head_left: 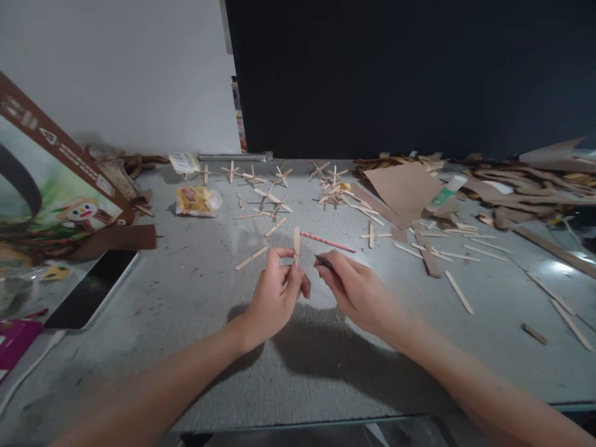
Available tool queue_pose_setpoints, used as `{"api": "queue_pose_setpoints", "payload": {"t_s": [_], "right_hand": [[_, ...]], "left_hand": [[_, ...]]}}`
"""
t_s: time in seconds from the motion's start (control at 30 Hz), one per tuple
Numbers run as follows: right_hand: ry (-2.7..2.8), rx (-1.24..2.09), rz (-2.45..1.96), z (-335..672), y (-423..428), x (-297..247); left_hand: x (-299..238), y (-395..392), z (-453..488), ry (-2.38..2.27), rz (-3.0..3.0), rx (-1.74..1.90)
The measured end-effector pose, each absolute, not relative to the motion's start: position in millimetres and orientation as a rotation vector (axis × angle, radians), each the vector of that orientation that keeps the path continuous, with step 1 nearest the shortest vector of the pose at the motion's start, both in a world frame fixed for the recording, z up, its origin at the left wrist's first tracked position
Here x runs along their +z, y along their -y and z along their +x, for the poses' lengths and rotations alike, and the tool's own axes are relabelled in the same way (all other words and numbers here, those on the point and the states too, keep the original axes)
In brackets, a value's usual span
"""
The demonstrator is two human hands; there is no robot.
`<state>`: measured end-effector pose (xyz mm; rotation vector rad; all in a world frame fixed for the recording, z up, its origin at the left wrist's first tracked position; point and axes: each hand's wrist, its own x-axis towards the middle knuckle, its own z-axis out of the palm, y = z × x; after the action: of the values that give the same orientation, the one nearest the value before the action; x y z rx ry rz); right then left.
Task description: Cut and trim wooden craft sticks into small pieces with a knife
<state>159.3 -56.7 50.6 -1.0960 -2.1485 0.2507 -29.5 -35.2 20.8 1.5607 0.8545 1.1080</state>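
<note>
Two bare forearms reach in over the grey, scuffed table [298, 372]. The left hand [274, 298] has thumb and fingers closed narrowly on the lower end of a flat pale wooden craft stick [297, 241], holding it upright just above the tabletop. The right hand [358, 292] is just beside it, its fingers pinched tight on a thin dark pointed tool [323, 261] whose tip points at the stick without quite touching it. What kind of tool it is cannot be told.

The step in hand looks like bringing that tip onto the held stick. Doing so calls for a firm left pinch and a small, steady approach from the right.

Just beyond the hands lie a red-and-white striped rod [327, 242] and a loose wooden stick [251, 258]. A black phone [93, 288] lies well to the left.

Farther back there are small crosses of wooden sticks [267, 198], a yellow plastic packet [198, 200] and a brown cardboard sheet [405, 186]. A white-and-green tube [447, 192] lies beside the sheet.
</note>
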Motion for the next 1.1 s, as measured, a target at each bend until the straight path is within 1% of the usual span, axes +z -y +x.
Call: {"api": "queue_pose_setpoints", "payload": {"t_s": [0.1,0.2,0.27,0.43,0.57,0.73,0.87,0.97,1.1], "right_hand": [[2.022,0.549,-1.216,156.0,60.7,46.9],[1.89,0.832,-1.243,150.6,64.2,45.9],[1.851,0.892,-1.23,147.7,64.8,46.6],[1.829,0.919,-1.234,144.6,64.0,48.5],[1.886,0.84,-1.244,146.8,62.2,47.1],[2.033,0.513,-1.347,161.9,48.4,44.3],[2.237,0.324,-1.548,174.5,35.7,42.3],[2.353,0.297,-1.67,176.1,33.4,42.1],[2.442,0.353,-1.707,172.5,37.1,43.7]], "left_hand": [[20.6,35.8,-29.6,-0.887,1.61,1.077],[20.4,36.4,-30.2,-0.919,1.663,1.026],[19.3,36.9,-31.2,-0.949,1.701,0.983],[16.5,38.7,-33.2,-1.014,1.774,0.905],[22.3,36.2,-32.3,-1.047,1.796,0.864],[27.5,15.4,-38.3,-1.166,1.936,0.687],[19.3,-4.5,-48.1,-1.19,2.231,0.65],[11.7,-11.0,-52.5,-1.21,2.229,0.607],[7.5,-10.5,-53.9,-1.21,2.212,0.539]]}}
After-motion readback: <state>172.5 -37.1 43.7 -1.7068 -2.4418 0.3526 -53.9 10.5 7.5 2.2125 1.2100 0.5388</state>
